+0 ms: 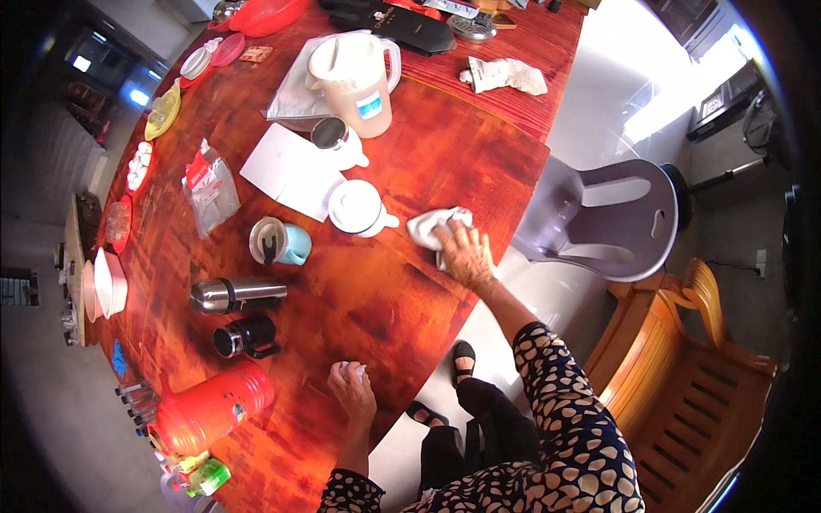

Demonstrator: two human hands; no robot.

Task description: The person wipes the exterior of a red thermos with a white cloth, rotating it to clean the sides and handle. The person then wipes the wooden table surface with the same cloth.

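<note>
My right hand [466, 256] presses a crumpled white cloth [425, 229] against the reddish-brown wooden table [410, 299], close to its right edge. Beside the cloth stands a white lidded mug [356, 207], its handle pointing toward my hand. Near the table's front edge, my left hand [352, 392] rests with curled fingers. Something small and pale shows at its fingertips, too small to name. To the left of that hand lie a black mug [245, 336] and a steel thermos flask [231, 295]. A light blue mug [282, 242] with a clear lid is farther up.
A large plastic pitcher [355, 85] and another mug [339, 141] stand beyond, near white paper [286, 171]. A red vacuum flask [214, 406] lies front left. Bowls and a yellow dish [162, 111] line the left edge. A grey chair [607, 218] and wooden bench [684, 393] flank the right.
</note>
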